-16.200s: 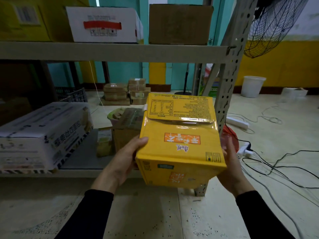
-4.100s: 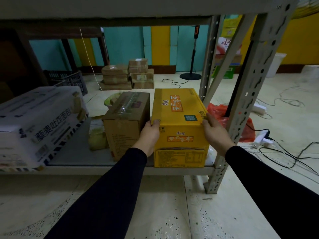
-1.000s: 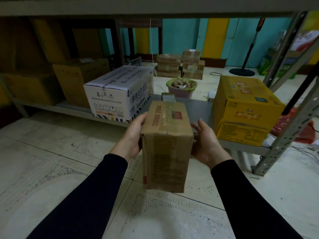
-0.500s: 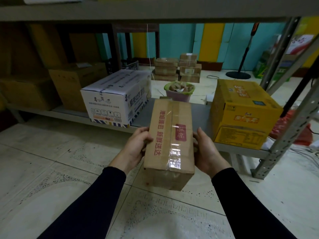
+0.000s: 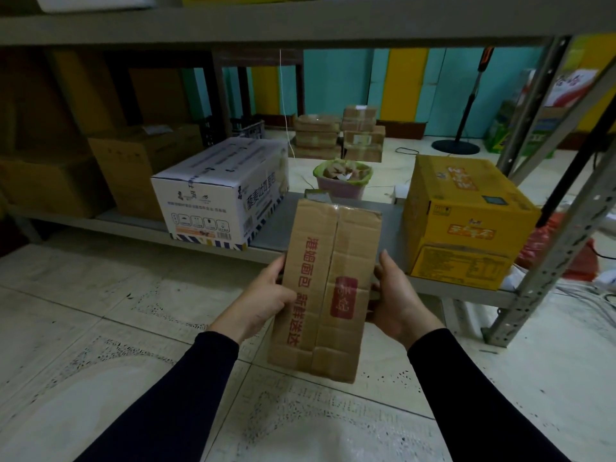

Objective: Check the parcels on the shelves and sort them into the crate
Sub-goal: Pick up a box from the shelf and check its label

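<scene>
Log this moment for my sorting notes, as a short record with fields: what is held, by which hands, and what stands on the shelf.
held: brown parcel, red print facing up, off the shelf
left hand: grips its left side
right hand: holds its right side
lower shelf: white box at left, yellow box at right
behind shelf: bin with green liner on floor
crate: cannot tell

Low grey shelf [image 5: 276, 235]: carrying a white printed carton [image 5: 213, 195] at the middle, a yellow carton [image 5: 463, 215] right, brown cartons [image 5: 133, 161] left.
</scene>
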`<state>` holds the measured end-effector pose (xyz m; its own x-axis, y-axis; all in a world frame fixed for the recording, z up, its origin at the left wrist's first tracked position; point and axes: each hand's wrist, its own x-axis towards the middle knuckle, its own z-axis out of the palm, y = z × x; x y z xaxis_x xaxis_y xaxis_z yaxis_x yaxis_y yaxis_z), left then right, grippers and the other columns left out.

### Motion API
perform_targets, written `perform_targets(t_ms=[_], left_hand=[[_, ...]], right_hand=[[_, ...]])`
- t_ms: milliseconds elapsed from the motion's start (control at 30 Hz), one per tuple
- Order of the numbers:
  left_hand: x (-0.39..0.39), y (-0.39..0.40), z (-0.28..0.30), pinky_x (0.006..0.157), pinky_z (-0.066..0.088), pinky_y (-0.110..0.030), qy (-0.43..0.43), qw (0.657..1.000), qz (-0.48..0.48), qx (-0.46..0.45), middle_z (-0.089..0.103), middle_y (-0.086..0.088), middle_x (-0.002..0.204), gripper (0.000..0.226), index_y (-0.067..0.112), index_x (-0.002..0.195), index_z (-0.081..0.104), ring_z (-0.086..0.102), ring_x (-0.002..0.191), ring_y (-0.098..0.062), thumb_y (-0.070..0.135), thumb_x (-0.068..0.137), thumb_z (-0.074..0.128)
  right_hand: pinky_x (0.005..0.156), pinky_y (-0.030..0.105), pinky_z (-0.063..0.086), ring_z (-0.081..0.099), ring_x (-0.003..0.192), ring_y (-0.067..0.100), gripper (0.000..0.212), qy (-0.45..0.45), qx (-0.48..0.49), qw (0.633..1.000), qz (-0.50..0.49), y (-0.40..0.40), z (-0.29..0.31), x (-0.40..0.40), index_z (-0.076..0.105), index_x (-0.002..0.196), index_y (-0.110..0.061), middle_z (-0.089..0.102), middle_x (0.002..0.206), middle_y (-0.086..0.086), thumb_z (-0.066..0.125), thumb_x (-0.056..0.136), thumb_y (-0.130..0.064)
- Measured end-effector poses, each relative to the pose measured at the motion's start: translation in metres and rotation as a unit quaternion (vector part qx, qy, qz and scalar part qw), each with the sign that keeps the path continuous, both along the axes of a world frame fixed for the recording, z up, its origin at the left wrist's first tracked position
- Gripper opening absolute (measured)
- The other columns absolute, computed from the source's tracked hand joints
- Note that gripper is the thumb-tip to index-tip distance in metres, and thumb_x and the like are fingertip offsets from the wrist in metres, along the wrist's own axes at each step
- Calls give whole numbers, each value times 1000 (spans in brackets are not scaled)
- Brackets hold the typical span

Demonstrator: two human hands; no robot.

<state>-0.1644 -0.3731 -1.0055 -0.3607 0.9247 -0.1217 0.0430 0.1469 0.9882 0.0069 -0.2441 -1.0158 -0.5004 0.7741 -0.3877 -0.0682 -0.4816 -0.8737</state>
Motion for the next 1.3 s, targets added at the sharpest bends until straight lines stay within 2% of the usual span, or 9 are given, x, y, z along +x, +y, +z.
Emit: perform_targets(t_ms=[100,167,267,367,500,633,1033,1167,1300], left_hand=[[-2,-1,-3,90,57,-45,83,997,1,-5,53,0,131,87,59,130,48,60,114,-19,-11,79,60],[-1,-4,-4,99,52,-39,141,990,-10,0,43,8,136,91,63,130,40,50,123,-12,-12,81,58],[0,-7,-1,82,53,-19,132,991,-12,8,54,11,131,74,41,138,46,52,118,0,-12,87,56],[1,-5,7,72,51,-23,43,996,83,16,68,-1,110,41,16,117,64,63,101,-12,-11,93,45],[1,-2,19,63,45,-25,-87,985,140,55,66,-4,90,34,14,122,63,62,66,-7,25,104,36],[-2,-1,24,79,47,-35,-37,996,85,-2,70,-5,111,51,27,123,65,65,98,-20,60,98,35],[2,-2,20,76,51,-28,-16,996,81,34,73,13,106,33,32,127,61,67,99,-7,45,100,48],[4,-1,22,73,52,-22,15,994,102,45,68,11,109,38,28,125,54,65,99,-5,48,93,58],[0,-6,19,69,53,-12,86,993,51,57,67,19,112,41,36,133,51,67,94,4,46,93,58]], right_hand=[[91,46,45,62,87,28,75,9,-24,999,-18,5,3,5,68,98,-20,73,78,8,26,92,-81],[109,60,38,60,114,41,89,24,-51,998,-18,7,7,9,70,114,-21,72,110,22,30,79,-93],[106,63,42,64,114,39,66,11,-33,999,15,1,12,12,68,119,-25,76,109,18,48,86,-79],[99,56,51,70,106,31,44,-10,6,999,48,-8,12,14,66,120,-25,78,103,10,59,92,-59],[99,51,53,70,107,30,44,-20,43,994,94,-12,5,12,67,121,-21,77,110,9,66,89,-52],[101,52,53,70,108,26,56,-26,95,988,118,-14,2,11,61,129,-24,77,109,1,78,78,-38],[81,34,57,74,98,13,57,12,109,983,146,-13,3,10,55,134,-26,76,111,-6,76,84,-9],[91,39,58,71,108,16,70,22,114,983,145,-14,-1,10,50,141,-26,73,120,-2,78,82,-2],[99,41,49,68,102,17,60,11,108,985,134,-13,1,9,59,138,-29,75,111,-3,71,86,-57]])
